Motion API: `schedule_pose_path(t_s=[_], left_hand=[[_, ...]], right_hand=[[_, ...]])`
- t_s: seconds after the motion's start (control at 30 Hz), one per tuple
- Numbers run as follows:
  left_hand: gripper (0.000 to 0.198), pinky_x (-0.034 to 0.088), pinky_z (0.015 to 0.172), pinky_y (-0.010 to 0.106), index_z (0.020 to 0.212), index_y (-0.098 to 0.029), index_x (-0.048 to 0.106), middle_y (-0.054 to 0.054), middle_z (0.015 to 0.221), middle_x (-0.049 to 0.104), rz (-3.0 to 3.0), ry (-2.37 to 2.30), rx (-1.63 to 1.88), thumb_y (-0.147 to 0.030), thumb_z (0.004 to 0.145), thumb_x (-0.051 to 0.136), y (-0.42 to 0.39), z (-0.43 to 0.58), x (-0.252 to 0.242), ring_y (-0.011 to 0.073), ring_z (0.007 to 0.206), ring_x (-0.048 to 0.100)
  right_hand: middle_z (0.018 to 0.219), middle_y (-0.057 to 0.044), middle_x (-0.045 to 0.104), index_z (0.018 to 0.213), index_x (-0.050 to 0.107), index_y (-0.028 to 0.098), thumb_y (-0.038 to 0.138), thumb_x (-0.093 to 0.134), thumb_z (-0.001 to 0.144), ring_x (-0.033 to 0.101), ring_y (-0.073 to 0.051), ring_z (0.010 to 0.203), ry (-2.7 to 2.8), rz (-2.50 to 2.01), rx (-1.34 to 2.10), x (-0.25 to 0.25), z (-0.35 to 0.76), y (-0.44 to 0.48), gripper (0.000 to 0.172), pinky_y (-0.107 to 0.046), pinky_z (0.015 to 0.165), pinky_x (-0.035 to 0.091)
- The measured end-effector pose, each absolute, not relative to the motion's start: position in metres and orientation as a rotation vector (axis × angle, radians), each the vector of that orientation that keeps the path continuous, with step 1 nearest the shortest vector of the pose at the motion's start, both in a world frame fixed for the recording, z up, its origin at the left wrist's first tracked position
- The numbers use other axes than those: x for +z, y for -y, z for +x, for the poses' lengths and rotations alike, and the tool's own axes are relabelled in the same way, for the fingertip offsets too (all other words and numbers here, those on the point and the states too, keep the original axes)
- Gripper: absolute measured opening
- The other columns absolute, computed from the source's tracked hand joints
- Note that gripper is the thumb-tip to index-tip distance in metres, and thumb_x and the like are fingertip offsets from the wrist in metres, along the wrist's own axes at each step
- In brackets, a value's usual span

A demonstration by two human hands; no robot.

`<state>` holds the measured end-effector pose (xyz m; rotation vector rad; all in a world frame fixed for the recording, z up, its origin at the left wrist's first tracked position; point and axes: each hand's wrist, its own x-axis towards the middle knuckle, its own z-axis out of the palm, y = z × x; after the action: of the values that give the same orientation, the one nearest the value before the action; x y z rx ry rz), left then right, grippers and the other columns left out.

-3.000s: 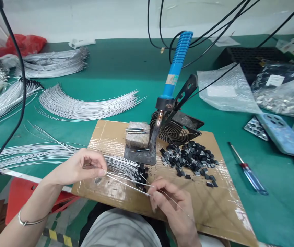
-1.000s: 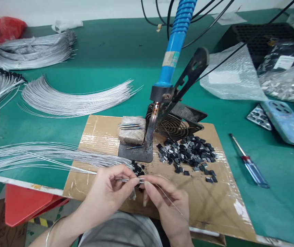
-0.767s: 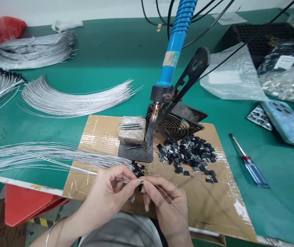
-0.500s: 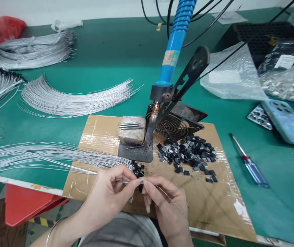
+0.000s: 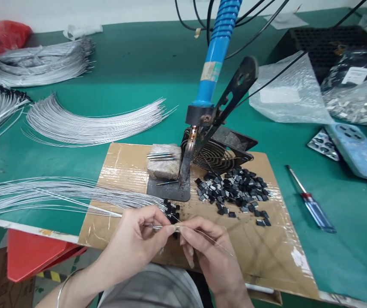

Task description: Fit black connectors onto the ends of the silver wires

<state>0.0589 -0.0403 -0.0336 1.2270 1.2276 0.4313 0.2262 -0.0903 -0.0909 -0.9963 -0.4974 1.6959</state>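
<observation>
My left hand (image 5: 146, 237) is closed in a pinch on a thin white wire (image 5: 106, 211) that runs off to the left. Close beside it, my right hand (image 5: 207, 244) pinches a thin pale strand (image 5: 217, 242) that trails away over its fingers. The fingertips of both hands almost meet. What lies right between them is too small to make out. Just behind the hands lies a bundle of white wires (image 5: 58, 194) whose right ends carry black pieces (image 5: 170, 209). Small black-and-silver pieces (image 5: 234, 192) are heaped on the cardboard to the right.
A blue soldering iron (image 5: 210, 72) on a stand leans over the cardboard (image 5: 250, 256), beside a small black fan (image 5: 218, 154). Grey metal tips lie on a whitish block (image 5: 164, 169). A screwdriver (image 5: 313, 205) and a phone (image 5: 359, 149) are at the right. More wires (image 5: 96, 126) lie behind.
My right hand has turned slightly and its lower fingers have shifted right. The fingertips of the two hands are a little farther apart. The whole view has shifted slightly.
</observation>
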Motion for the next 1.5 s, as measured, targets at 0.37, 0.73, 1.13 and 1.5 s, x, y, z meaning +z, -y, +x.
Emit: schedule_pose_path(t_s=[0.37, 0.73, 1.13, 1.5], left_hand=[[0.025, 0.028, 0.048, 0.023, 0.077, -0.015, 0.064, -0.001, 0.061, 0.054, 1.35, -1.342, 0.624, -0.035, 0.093, 0.061, 0.052, 0.068, -0.042, 0.0099, 0.053, 0.037], [0.021, 0.031, 0.047, 0.02, 0.076, -0.015, 0.065, 0.0, 0.061, 0.061, 1.284, -1.32, 0.772, -0.027, 0.093, 0.062, 0.054, 0.076, -0.046, 0.0088, 0.051, 0.043], [0.02, 0.032, 0.049, 0.021, 0.075, -0.014, 0.066, -0.001, 0.062, 0.057, 1.319, -1.324, 0.8, -0.026, 0.091, 0.063, 0.048, 0.073, -0.039, 0.0092, 0.053, 0.042], [0.019, 0.029, 0.045, 0.022, 0.077, -0.015, 0.07, -0.001, 0.061, 0.058, 1.446, -1.336, 0.792, -0.024, 0.092, 0.063, 0.051, 0.072, -0.044, 0.0087, 0.05, 0.038]], right_hand=[[0.063, 0.0, 0.065, 0.081, 0.082, 0.02, 0.033, 0.08, 0.082, 0.053, -0.006, 0.044, 0.37, -0.99, 1.618, -0.088, 0.214, 0.09, 0.013, -0.014, 0.038, 0.045], [0.066, 0.001, 0.069, 0.084, 0.082, 0.023, 0.033, 0.082, 0.082, 0.058, -0.005, 0.047, 0.312, -1.014, 1.558, -0.087, 0.207, 0.089, 0.011, -0.013, 0.046, 0.049], [0.061, 0.001, 0.072, 0.086, 0.082, 0.025, 0.03, 0.081, 0.083, 0.064, -0.008, 0.047, 0.487, -1.13, 1.455, -0.092, 0.209, 0.091, 0.007, -0.015, 0.051, 0.054], [0.06, 0.001, 0.072, 0.089, 0.083, 0.026, 0.026, 0.079, 0.084, 0.066, -0.011, 0.047, 0.515, -1.073, 1.445, -0.095, 0.212, 0.091, 0.005, -0.017, 0.048, 0.055]])
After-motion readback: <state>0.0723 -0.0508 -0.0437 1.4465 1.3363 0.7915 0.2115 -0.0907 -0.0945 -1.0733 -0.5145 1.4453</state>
